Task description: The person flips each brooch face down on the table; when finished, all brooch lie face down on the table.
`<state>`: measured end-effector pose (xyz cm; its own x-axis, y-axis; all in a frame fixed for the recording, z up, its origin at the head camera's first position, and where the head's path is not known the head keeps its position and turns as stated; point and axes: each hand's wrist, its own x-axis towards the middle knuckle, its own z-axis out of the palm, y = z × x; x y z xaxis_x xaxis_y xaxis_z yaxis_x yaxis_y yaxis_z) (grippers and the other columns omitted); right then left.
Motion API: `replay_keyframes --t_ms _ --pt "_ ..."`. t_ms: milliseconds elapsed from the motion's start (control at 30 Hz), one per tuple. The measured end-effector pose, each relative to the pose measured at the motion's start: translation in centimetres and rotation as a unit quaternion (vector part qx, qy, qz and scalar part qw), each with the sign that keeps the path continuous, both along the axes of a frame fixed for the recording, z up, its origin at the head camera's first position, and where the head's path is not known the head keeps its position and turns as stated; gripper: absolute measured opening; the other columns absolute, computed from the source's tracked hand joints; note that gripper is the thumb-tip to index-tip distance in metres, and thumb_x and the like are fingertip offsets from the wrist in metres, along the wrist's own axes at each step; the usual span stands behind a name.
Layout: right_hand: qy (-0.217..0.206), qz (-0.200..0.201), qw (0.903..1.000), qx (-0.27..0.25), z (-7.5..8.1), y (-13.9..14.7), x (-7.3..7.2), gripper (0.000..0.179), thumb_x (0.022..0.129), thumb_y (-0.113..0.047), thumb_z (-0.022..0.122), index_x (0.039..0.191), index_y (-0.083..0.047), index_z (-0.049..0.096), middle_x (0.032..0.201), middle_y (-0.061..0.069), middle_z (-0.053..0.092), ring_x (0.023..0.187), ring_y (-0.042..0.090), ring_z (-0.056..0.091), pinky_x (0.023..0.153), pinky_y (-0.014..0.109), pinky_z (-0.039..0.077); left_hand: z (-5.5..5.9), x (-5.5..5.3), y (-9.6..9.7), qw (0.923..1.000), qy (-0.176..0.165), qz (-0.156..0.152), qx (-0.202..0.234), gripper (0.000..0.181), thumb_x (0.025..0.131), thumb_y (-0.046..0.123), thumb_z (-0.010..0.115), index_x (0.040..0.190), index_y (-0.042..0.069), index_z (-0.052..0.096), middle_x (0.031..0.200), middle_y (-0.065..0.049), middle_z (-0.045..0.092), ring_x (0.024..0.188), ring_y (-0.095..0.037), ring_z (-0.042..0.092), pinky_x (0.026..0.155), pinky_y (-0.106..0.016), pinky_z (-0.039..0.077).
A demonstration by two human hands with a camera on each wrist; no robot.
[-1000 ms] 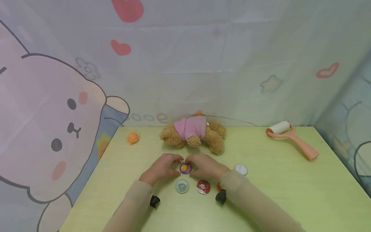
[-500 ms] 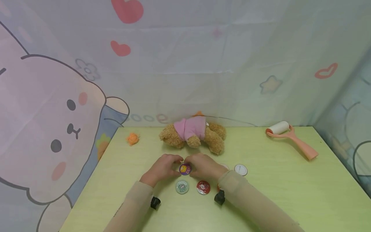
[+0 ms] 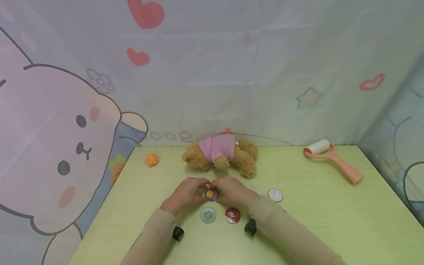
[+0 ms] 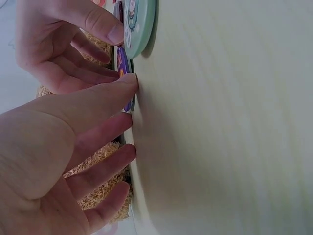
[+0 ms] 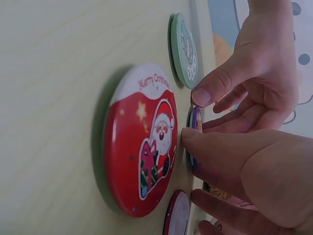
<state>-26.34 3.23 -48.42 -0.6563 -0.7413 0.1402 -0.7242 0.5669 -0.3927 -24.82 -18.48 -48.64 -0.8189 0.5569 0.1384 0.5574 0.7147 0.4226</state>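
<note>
A purple button badge (image 3: 211,194) with a yellow figure lies between my two hands on the table. My left hand (image 3: 186,194) pinches its left side, thumb at the near edge and index finger at the far edge. From the right, my right hand (image 3: 232,191) grips it the same way with thumb and fingers. In the right wrist view a thin greenish edge (image 5: 189,128) shows beneath the purple face. Nearer the body lie a pale green badge (image 3: 208,214) and a red Santa badge (image 5: 142,142) reading "Merry Christmas".
A white-backed badge (image 3: 275,195) lies right of the right hand; other badges are partly hidden by that arm. Behind the hands a teddy bear (image 3: 221,151) in pink lies on its side. An orange yarn-like ball (image 3: 152,159) sits back left, a lint roller (image 3: 334,158) back right.
</note>
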Motion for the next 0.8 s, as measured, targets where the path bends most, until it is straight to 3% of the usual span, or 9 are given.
replay_keyframes --t_ms 367,800 --pt "0.01 0.001 0.9999 -0.002 -0.17 -0.09 0.03 0.024 0.085 -0.012 0.087 0.107 -0.01 0.076 0.098 0.0 0.075 0.088 0.014 0.067 0.082 0.034 0.059 -0.12 0.05 0.05 0.9999 0.011 -0.011 0.005 0.043 0.08 0.006 0.09 0.119 0.006 0.072 0.1 -0.008 0.079 0.099 -0.028 0.074 0.095 -0.047 0.057" --pt "0.006 0.015 0.9997 -0.017 -0.29 -0.03 0.02 0.022 0.089 -0.011 0.084 0.108 -0.007 0.074 0.099 0.002 0.075 0.087 0.013 0.066 0.08 0.031 0.058 -0.04 0.21 0.28 0.9998 -0.015 0.0 0.016 0.047 0.079 0.005 0.091 0.122 0.005 0.072 0.103 -0.009 0.078 0.1 -0.027 0.073 0.096 -0.045 0.057"
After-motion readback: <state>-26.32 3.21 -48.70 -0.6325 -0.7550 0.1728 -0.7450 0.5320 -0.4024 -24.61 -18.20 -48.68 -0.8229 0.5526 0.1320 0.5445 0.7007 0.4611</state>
